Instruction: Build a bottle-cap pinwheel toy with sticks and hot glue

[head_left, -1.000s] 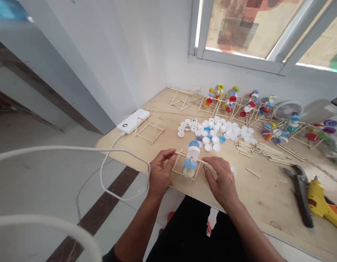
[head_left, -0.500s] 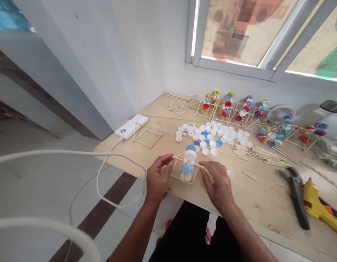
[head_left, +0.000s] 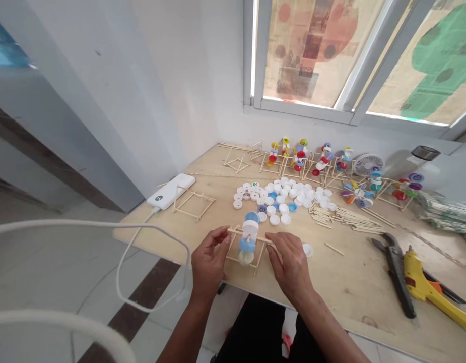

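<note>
A wheel of blue and white bottle caps [head_left: 250,228] stands upright over a small frame of wooden sticks [head_left: 258,261] near the table's front edge. Through the wheel's middle runs a thin wooden stick [head_left: 263,239], lying across the top of the frame. My left hand [head_left: 210,259] pinches its left end between thumb and fingers. At the right end, the fingers of my right hand [head_left: 291,259] are closed on the same stick. Whether the stick touches the frame's uprights I cannot tell.
Behind lie many loose white and blue caps [head_left: 283,219] and piles of cut sticks [head_left: 357,222]. Finished cap wheels [head_left: 301,155] line the back. A cutter [head_left: 399,275] and yellow glue gun [head_left: 416,275] lie right. Left are a bare stick frame [head_left: 195,205] and a power bank [head_left: 170,191] with cable.
The camera view has shifted, so the whole scene sits a little lower and further left. Both hands keep their hold on the stick, with no clear movement of the wheel.
</note>
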The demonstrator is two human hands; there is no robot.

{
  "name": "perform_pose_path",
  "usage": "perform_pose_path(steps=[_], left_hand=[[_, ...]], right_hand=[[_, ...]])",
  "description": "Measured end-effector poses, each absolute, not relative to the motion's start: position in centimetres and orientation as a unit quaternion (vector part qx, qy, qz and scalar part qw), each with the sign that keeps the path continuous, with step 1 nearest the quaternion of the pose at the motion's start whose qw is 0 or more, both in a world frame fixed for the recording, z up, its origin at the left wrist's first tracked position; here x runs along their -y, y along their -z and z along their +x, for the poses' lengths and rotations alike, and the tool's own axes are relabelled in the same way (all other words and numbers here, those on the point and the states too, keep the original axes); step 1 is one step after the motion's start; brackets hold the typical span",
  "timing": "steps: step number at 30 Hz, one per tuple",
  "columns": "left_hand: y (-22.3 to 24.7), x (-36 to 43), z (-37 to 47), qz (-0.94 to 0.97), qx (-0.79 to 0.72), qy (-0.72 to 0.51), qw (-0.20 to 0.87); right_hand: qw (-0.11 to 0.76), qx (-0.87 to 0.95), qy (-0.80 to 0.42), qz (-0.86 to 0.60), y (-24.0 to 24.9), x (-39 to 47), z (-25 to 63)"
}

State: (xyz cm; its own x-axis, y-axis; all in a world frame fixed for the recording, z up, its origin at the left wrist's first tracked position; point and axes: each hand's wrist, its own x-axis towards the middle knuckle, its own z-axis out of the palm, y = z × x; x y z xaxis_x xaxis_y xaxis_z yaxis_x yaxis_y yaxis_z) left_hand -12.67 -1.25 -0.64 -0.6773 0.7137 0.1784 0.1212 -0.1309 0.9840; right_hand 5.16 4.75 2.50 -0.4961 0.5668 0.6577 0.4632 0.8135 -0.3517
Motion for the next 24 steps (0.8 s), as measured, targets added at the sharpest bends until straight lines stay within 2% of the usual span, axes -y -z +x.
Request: perform_pose_path(steps=[24], left_hand=[[1.8,0.5,-12.1,0.313,-0.602,-0.703,0.215]], right_hand=[[0.412,0.852,-0.058,-0.317,-2.5,-4.3,4.4]])
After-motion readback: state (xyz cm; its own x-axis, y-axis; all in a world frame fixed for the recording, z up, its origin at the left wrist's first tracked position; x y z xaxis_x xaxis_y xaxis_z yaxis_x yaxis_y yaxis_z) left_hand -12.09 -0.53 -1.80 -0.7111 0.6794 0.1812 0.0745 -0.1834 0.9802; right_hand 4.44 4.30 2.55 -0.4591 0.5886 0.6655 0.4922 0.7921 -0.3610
